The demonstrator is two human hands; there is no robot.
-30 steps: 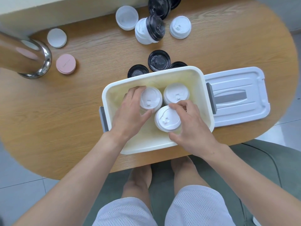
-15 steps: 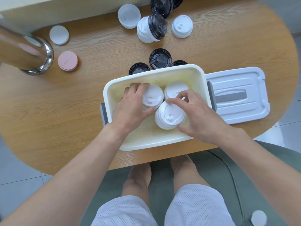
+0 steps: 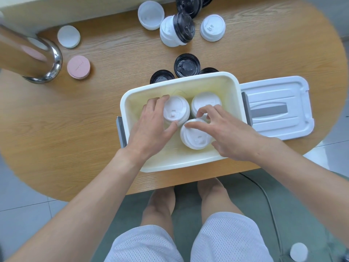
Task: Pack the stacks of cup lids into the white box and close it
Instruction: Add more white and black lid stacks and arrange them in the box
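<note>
The open white box (image 3: 132, 95) sits on the wooden table near its front edge. Three stacks of white cup lids stand inside. My left hand (image 3: 151, 127) grips the left stack (image 3: 176, 108), fingers on its far left side and thumb at its near edge. My right hand (image 3: 230, 133) holds the front stack (image 3: 196, 137), index finger across its top and thumb at its right side. My right hand's curled fingers partly hide the back right stack (image 3: 204, 101). The box's white lid (image 3: 273, 108) lies flat just right of the box.
Three black lid stacks (image 3: 187, 65) stand right behind the box. Further back are a toppled white-and-black stack (image 3: 175, 31), a white stack (image 3: 212, 27) and clear lids (image 3: 151, 15). A metal column (image 3: 37, 59), a pink disc (image 3: 78, 67) and a white disc (image 3: 69, 36) are at the left.
My right hand has slid forward and to the left over the front stack, its fingers now reaching across the top. My left hand has stayed on the left stack.
</note>
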